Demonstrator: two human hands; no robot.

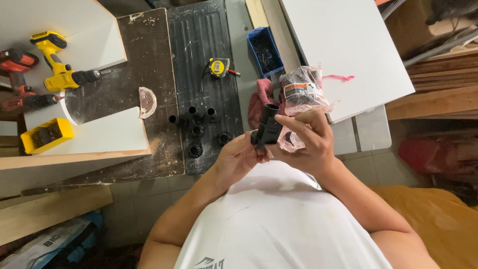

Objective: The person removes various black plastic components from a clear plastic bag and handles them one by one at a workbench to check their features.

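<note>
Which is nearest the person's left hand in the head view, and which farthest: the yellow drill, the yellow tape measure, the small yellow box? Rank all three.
Measured from the left hand:
1. Yellow tape measure, up on the black ribbed mat, slightly left of the hand.
2. Yellow drill, far upper left on the white board.
3. Small yellow box, far left on the white board's edge.

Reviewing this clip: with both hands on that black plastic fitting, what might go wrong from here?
1. The black fitting is held in the air between the left hand and right hand, off the bench; a slip would likely drop it to the floor.
2. The right hand also pinches the plastic bag of parts; it could spill or get in the way.
3. The loose black fittings stand near the mat's front edge and could be knocked off.
</note>
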